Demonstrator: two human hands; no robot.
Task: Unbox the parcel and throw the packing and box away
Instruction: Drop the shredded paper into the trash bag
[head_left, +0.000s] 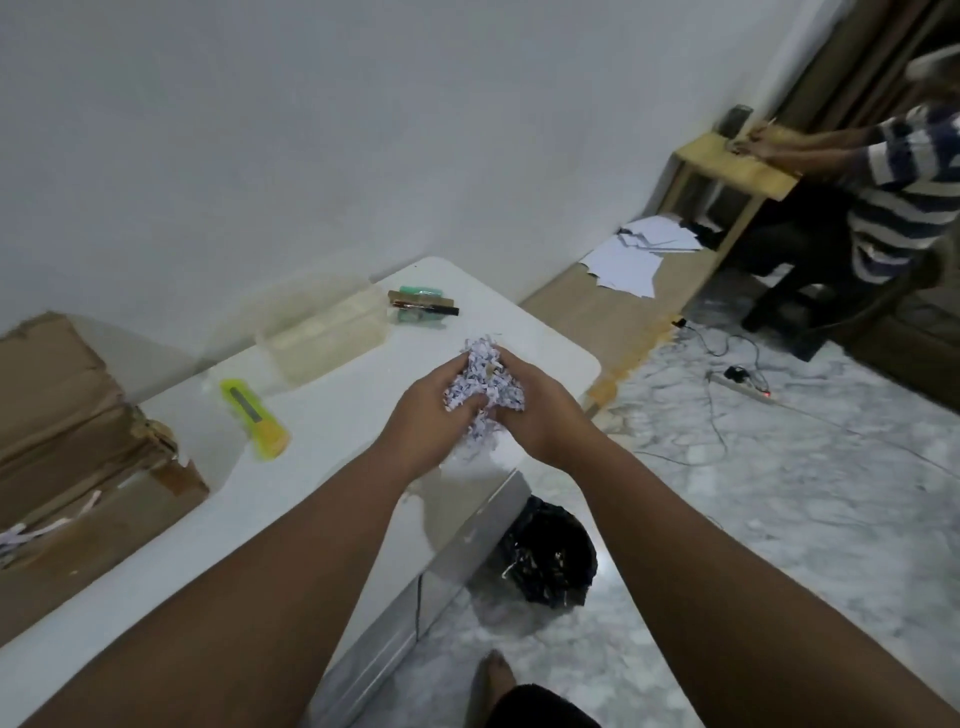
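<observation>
A plain pale wall backs a smooth white counter with a rounded corner, set on a grey-veined marble floor.

Head view: both hands are stretched out over the counter's right edge. The left hand and the right hand press together around a crumpled wad of white shredded paper with dark print. Each grip is curled narrow on the wad, and loose strips stick out above the fingers and between the palms.

The open brown cardboard box, with torn flaps and a few paper strips inside, sits at the counter's left end, well apart from the hands. Between them lies a yellow plastic utility knife. Behind it stands a clear rectangular plastic container, and near the far corner lies a small bundle of pens.

On the floor, just beside the counter's metal base and below the hands, a glossy black bin bag holds paper shreds. Further off, white sheets lie on a low wooden ledge, and a person in a striped sweater sits at a wooden bench.
</observation>
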